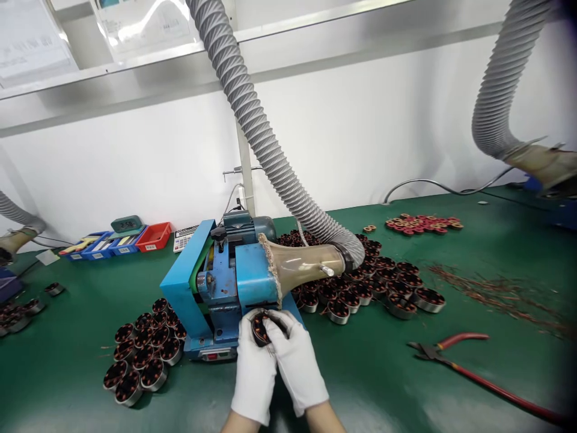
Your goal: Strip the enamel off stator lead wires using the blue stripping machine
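Observation:
My left hand [255, 373] and my right hand [297, 364], both in white gloves, close round one motor stator [260, 331] with a dark core and copper wire. They hold it just in front of a blue belt machine [256, 273], under its clear funnel-shaped hood [304, 264]. The right thumb lies across the stator's face; part of its rim is hidden by the fingers. Left of the machine sits a group of similar stators [153, 373]. A larger group of stators [338, 310] spreads behind and right of the hood.
Red-handled cutting pliers [444, 355] lie open at right, below loose copper wire scraps [500, 294]. Red and tan rings [424, 224] are at the back. A grey ribbed hose [270, 138] drops to the hood. Blue bins [128, 240], a red bin [154, 237] and a calculator [183, 238] line the wall.

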`<state>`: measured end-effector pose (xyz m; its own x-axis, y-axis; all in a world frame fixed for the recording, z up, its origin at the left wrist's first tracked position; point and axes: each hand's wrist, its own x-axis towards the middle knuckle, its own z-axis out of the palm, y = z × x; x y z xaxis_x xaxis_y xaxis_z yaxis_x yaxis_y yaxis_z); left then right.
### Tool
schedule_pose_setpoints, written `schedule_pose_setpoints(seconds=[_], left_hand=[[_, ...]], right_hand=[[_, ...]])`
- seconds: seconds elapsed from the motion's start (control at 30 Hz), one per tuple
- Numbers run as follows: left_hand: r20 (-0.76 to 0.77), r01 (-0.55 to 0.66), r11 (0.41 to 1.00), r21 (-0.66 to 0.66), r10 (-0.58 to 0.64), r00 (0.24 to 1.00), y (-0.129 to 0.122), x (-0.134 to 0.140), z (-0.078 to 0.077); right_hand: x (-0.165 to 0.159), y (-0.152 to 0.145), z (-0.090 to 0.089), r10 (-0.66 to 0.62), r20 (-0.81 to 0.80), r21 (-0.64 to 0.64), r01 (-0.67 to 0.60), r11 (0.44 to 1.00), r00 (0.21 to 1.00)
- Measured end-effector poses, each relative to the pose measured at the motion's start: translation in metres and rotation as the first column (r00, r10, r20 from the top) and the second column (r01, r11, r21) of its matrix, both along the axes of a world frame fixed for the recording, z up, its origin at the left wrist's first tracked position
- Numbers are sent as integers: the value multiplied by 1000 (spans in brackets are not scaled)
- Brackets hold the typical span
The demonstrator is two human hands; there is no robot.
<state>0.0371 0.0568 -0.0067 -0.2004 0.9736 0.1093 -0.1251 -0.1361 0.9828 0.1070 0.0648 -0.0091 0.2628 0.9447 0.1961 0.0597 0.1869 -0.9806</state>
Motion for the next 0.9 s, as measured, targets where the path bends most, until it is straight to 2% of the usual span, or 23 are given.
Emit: schedule_pose_setpoints(seconds=[0.13,0.33,0.47,0.53,0.6,0.7,0.77,0.83,0.9], left_hand=[[-14,-2,1000,0,2,1000,1,0,-1],[-20,-14,1000,-1,14,1000,0,-1,6],[-12,-33,998,-59,32,999,-17,-8,-4],[7,-33,992,-121,34,999,-28,-15,-12],[12,25,983,-181,-24,1000,-37,-23,-18],[-20,132,964,-230,-141,990,-44,-36,-19],[-40,162,959,-234,-175,984,-47,-41,-15],[-32,184,952,-243,-197,980,-50,-43,-9],[-8,207,946,-249,-216,976,-56,-42,-3]], right_hand=[[1,-1,3,0,-25,-12,0,1000,1000],[0,-1,7,7,-71,-35,-10,999,997],[2,-22,7,46,-129,-39,-51,998,991],[5,-37,10,112,-199,-34,-121,992,973],[11,-50,14,189,-286,-33,-207,978,939],[23,-62,18,215,-363,-60,-253,966,907],[31,-68,17,248,-320,-56,-280,958,914],[36,-73,14,320,-212,-29,-334,942,923],[38,-76,14,337,-127,3,-339,941,933]])
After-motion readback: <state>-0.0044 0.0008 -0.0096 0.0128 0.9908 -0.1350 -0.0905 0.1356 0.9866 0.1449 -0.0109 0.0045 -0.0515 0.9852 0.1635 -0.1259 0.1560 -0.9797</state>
